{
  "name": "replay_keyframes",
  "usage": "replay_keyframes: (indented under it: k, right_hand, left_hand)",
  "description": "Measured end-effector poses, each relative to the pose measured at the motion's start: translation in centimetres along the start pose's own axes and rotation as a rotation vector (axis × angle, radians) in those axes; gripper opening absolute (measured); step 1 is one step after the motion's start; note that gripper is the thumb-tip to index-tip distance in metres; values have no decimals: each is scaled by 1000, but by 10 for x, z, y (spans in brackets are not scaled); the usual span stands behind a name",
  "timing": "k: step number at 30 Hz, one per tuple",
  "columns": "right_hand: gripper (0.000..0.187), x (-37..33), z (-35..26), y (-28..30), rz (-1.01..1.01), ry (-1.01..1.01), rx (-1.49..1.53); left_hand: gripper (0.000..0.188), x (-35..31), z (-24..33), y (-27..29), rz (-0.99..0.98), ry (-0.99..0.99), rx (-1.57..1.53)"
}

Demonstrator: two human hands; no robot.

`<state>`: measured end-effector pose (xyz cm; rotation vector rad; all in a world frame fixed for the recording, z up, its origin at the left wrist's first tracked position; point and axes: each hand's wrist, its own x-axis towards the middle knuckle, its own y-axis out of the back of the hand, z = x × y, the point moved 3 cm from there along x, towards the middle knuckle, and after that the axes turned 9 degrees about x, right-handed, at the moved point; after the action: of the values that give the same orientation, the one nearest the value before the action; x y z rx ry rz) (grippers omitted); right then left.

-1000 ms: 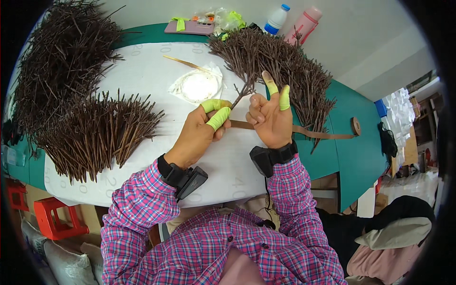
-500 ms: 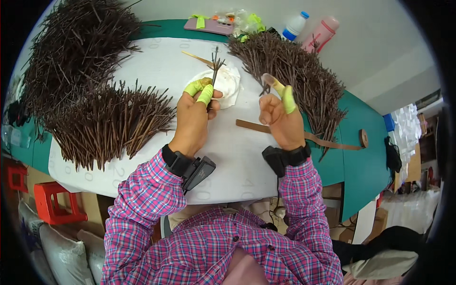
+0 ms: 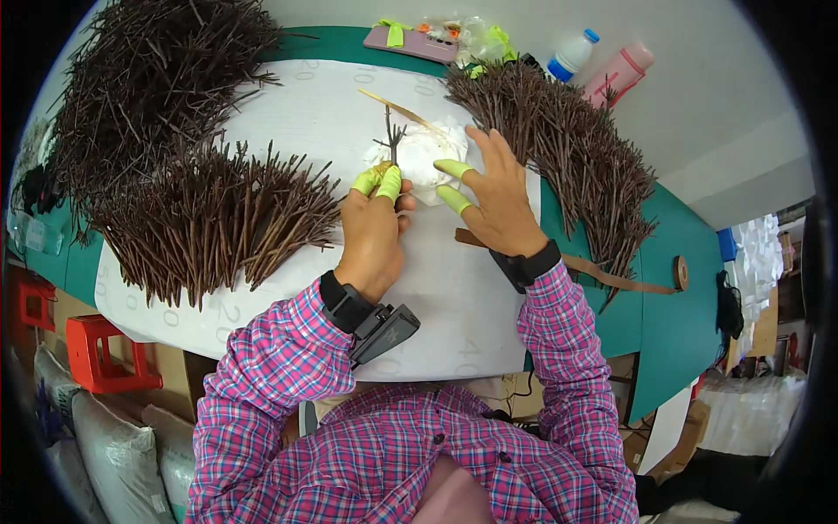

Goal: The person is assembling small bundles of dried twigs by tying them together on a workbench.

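A thin dark brown twig [image 3: 392,140] with a forked top stands upright, pinched between the thumb and forefinger of my left hand [image 3: 374,231]. Yellow-green wraps cover those two fingertips. My right hand [image 3: 497,194] is open, its wrapped thumb and forefinger spread apart at the right edge of a white crumpled pad [image 3: 423,162]. Nothing shows between them. Across the far side of the pad lies a slim yellowish stick [image 3: 390,104]. Partly under my right hand and wrist runs a strip of brown tape [image 3: 602,278], ending in a small roll [image 3: 680,273].
Bundled twigs [image 3: 201,227] lie at the left, below a tangled heap [image 3: 157,79]. More twigs [image 3: 567,148] line the right side. Behind stand a white-and-blue bottle [image 3: 573,55], a pink bottle [image 3: 618,74] and a mauve case [image 3: 410,42]. A red stool [image 3: 109,354] is at lower left.
My right hand has moved left and turned palm-down towards the white pad, its fingers spreading. My left hand keeps the twig, now slightly lower in the picture. The whole view has shifted a little.
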<state>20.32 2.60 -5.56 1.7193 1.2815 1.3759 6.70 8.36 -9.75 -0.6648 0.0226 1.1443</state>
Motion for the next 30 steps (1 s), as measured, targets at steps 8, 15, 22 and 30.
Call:
replay_keyframes:
  k: [8,15,22,30]
  right_hand:
    - [29,4,0,-9,-59,32,-31]
    - [26,4,6,-12,-31,26,38]
    - [36,-6,16,5,20,-359,1111]
    - [36,-25,-2,11,102,-410,1452]
  left_hand:
    - [16,-3,1,-3,9,33,5]
    - [16,-2,1,-2,-16,20,1]
    - [13,-8,-4,-10,-69,51,47]
    - [15,-14,-5,-18,-267,-21,-6]
